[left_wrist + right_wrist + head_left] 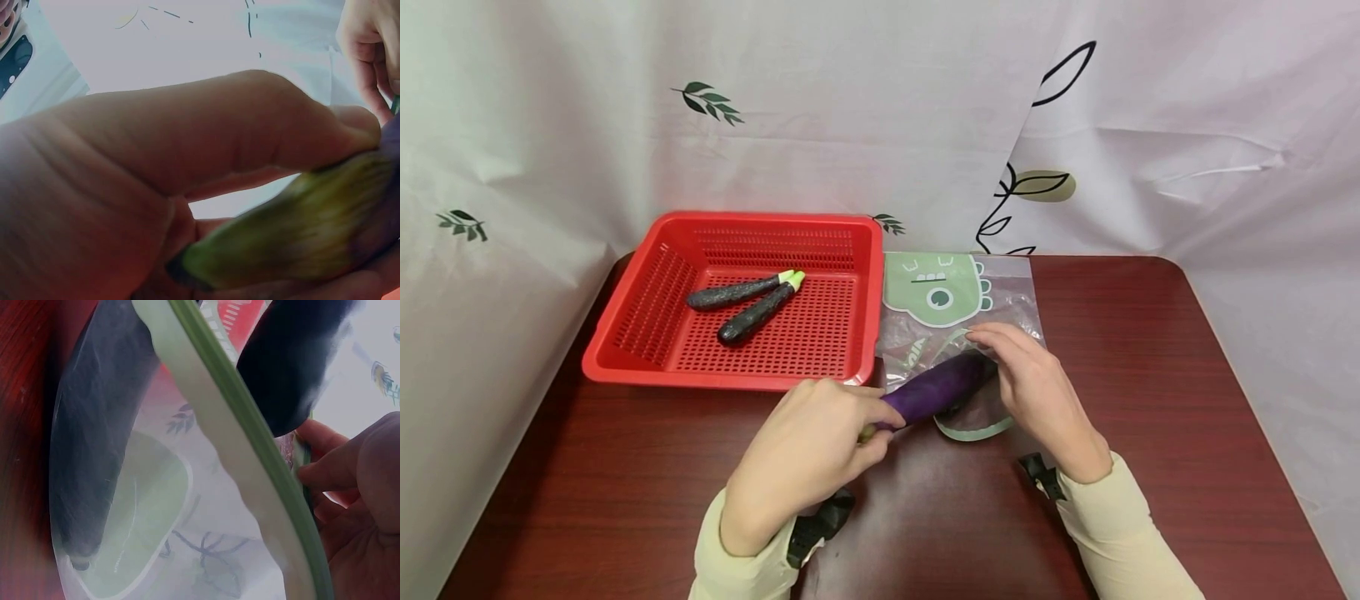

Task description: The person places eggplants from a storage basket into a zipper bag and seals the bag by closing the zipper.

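My left hand (816,437) grips a purple eggplant (936,390) near its green stem end, which shows close up in the left wrist view. The eggplant slants up to the right, and its dark far end lies at the mouth of a clear zip bag (1022,310) with a green cartoon print. With my right hand (1037,383) I pinch the bag's edge beside that end. In the right wrist view, the green zip strip (234,400) stands apart from the edge by my fingers (331,465). A long dark vegetable (100,437) shows through the bag wall; its kind is unclear.
A red perforated basket (733,380) stands at the back left, touching or close to the bag. Two dark zucchini (756,317) with pale green ends lie in it. The brown table (1150,375) extends to the right, and a patterned white curtain (850,108) hangs behind.
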Tool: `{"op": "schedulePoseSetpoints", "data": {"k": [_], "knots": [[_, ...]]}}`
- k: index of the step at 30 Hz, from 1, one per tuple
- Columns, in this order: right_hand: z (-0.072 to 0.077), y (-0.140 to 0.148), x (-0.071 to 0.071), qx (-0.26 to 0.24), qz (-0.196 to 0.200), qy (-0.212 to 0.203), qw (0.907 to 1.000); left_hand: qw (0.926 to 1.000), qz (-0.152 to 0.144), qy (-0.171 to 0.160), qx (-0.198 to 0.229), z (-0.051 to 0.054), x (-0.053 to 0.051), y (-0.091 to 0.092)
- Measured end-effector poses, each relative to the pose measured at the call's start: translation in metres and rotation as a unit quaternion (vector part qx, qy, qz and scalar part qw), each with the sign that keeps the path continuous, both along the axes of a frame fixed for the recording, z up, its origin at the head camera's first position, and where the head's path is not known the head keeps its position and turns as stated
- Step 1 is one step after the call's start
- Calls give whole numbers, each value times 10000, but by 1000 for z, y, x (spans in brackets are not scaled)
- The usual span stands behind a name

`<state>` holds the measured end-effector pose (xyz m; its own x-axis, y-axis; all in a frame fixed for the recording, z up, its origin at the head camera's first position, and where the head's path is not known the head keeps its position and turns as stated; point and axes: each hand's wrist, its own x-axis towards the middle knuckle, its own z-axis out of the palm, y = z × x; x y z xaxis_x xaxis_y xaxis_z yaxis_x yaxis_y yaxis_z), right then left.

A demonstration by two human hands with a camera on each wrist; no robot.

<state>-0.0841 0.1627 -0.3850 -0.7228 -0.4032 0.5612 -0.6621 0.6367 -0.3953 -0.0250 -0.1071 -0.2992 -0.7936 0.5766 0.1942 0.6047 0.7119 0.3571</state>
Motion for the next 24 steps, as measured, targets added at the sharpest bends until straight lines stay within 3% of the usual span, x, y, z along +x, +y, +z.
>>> {"op": "schedulePoseSetpoints", "data": {"k": [14,24], "knots": [[0,0,1,16,-23,-50,10000,9996,100,-196,-169,-4,0,8],[0,0,2,54,-72,-113,9999,9990,-16,-285,-332,-8,-2,15]]}}
